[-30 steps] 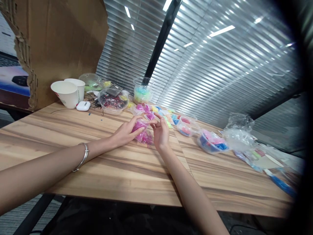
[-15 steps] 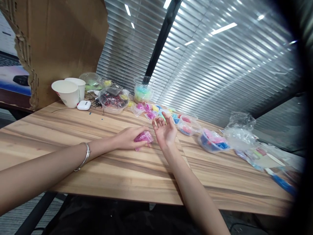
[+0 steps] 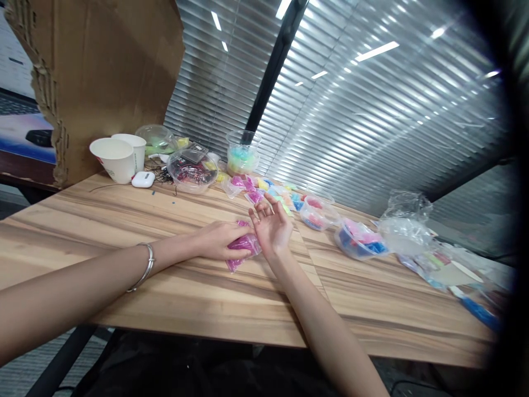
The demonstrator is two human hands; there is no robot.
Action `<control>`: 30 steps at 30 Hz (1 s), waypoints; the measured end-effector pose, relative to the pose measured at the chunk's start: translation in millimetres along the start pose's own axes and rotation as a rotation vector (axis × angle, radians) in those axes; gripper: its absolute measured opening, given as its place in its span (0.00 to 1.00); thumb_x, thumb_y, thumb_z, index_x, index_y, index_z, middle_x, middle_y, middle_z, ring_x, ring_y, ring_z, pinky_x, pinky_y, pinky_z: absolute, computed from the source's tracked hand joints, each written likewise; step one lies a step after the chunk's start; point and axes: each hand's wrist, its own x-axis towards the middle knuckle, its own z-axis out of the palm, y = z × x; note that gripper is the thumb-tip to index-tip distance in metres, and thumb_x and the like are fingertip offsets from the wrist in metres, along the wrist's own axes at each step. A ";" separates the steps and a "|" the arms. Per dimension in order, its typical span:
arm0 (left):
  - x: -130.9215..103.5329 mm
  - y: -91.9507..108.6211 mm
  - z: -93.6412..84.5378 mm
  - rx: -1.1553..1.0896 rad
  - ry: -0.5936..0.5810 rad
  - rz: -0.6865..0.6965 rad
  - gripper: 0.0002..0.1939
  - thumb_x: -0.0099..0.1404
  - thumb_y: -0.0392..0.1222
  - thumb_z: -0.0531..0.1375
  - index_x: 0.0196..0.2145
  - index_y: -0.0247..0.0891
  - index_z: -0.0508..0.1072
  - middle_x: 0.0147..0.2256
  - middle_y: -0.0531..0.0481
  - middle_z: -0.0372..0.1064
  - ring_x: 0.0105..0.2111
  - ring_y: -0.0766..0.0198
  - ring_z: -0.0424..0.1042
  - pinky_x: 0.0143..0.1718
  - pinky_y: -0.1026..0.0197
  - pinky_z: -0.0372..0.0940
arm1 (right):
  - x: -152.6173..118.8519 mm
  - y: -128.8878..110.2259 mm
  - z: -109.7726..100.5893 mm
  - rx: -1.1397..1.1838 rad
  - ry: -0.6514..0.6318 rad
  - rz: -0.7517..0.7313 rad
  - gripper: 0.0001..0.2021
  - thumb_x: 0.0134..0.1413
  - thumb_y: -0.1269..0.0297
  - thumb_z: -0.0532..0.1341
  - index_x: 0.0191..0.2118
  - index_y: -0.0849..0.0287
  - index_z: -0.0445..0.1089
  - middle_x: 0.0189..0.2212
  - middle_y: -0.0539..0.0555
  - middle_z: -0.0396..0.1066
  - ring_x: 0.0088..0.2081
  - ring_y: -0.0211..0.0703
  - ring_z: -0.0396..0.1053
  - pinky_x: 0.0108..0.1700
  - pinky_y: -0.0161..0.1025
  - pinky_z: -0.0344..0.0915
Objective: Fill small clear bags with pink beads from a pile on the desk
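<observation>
A small clear zip bag with magenta-pink contents [image 3: 244, 245] lies on the wooden table [image 3: 173, 309]. My left hand [image 3: 217, 241], with a silver bangle at the wrist, grips it from the left, thumb on the near side and fingers over the top. Just right of the bag is my right hand [image 3: 273, 231], palm turned up, fingers apart and slightly curled, with nothing in it. Its edge is close to the bag's right end; whether they touch I cannot tell. Beyond the hands lie more pink bags [image 3: 254, 196] among several colourful packets.
At the back left are paper cups [image 3: 113, 160], a white earbud case [image 3: 142, 179] and a clear bowl of dark wires [image 3: 192, 171]. A tub of pale beads [image 3: 242, 157] stands behind. Rightward sit a bowl with blue and pink packets [image 3: 357, 240] and crumpled plastic [image 3: 407, 226].
The pink bag now lies flatter and shows more beneath my left hand, reaching nearer the front edge. My right hand has shifted slightly left, towards the bag.
</observation>
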 end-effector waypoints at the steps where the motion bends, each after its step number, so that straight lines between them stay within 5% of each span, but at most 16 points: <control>1: 0.2 -0.8 0.4 -0.009 0.005 -0.001 0.22 0.64 0.55 0.51 0.49 0.38 0.67 0.35 0.47 0.71 0.34 0.61 0.70 0.33 0.64 0.60 | 0.0 0.5 -0.3 -0.009 -0.011 -0.003 0.11 0.60 0.58 0.54 0.41 0.56 0.71 0.28 0.49 0.67 0.36 0.36 0.67 0.47 0.37 0.65; 22: 1.7 -7.1 1.7 -0.133 0.155 -0.259 0.19 0.64 0.54 0.52 0.47 0.40 0.64 0.30 0.50 0.70 0.29 0.62 0.70 0.28 0.65 0.57 | -2.9 2.0 4.0 -0.135 -0.133 0.019 0.14 0.63 0.57 0.49 0.42 0.54 0.70 0.29 0.51 0.67 0.36 0.39 0.67 0.42 0.36 0.64; 30: 2.8 -6.4 0.3 -0.130 0.176 -0.299 0.20 0.65 0.56 0.50 0.48 0.41 0.63 0.31 0.50 0.71 0.30 0.60 0.71 0.29 0.64 0.57 | -4.3 6.5 6.5 -0.257 -0.192 -0.089 0.16 0.63 0.58 0.49 0.43 0.55 0.72 0.41 0.54 0.70 0.44 0.42 0.67 0.54 0.42 0.60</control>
